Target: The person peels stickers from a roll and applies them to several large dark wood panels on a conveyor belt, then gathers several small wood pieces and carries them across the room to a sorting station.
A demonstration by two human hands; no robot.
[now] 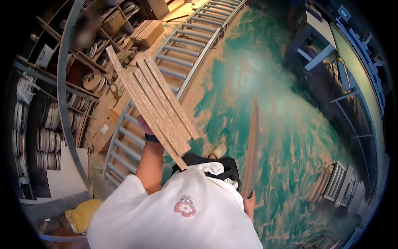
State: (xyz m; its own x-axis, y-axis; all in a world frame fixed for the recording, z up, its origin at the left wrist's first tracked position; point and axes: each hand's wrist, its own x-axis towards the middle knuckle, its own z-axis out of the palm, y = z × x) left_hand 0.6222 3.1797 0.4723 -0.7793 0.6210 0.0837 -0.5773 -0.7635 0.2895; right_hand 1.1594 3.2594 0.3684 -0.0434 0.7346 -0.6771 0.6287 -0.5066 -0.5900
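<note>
My left hand [144,125] is mostly hidden behind several particleboard strips [153,103]. It grips their left side, and a dark band circles the wrist. The strips lie side by side on a slant, unevenly staggered, one end near my waist and the other over the roller conveyor [182,54]. Low beside my right hip, my right hand [249,201] is closed around the near end of a long, narrow bundle of board strips [251,153], seen edge-on and pointing forward. How many are in that bundle I cannot tell.
Shelves at the left hold many rolls of banding [54,139]. A cardboard box [148,33] sits beyond the conveyor. A pale table [319,31] stands far right; stacked boards [340,184] lie near right. Dust streaks the green floor [286,137].
</note>
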